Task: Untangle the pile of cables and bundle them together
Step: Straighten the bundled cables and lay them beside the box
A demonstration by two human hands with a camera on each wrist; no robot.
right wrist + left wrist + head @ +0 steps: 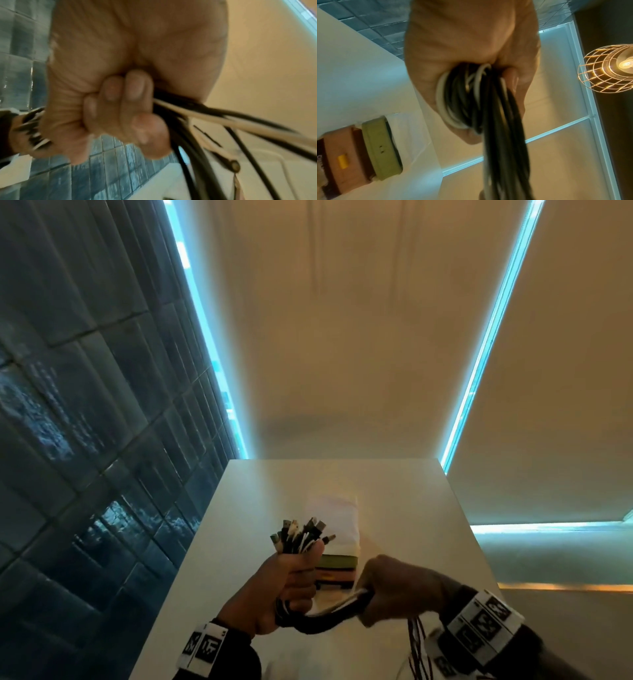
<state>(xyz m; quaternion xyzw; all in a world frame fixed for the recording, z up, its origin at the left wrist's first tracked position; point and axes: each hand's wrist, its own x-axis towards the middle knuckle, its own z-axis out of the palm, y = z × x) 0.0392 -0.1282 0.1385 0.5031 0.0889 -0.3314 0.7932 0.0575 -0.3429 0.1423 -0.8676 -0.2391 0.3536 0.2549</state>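
Note:
A bundle of black and white cables (301,537) stands up out of my left hand (291,580), its plug ends fanned out above the fist. The left wrist view shows that hand (467,56) wrapped round the cables (471,97). From the fist the cables curve down and right (329,619) into my right hand (397,587), which grips them too. In the right wrist view the fingers (126,94) curl tightly round black and white strands (214,119). Loose thin ends (416,642) hang below the right wrist.
Both hands are held above a white table (411,508). A stack of flat boxes (337,571), green over orange, lies on it just behind the hands, with a white cloth (334,515) on top. A dark tiled wall (85,440) stands left. A wire-cage lamp (607,69) hangs overhead.

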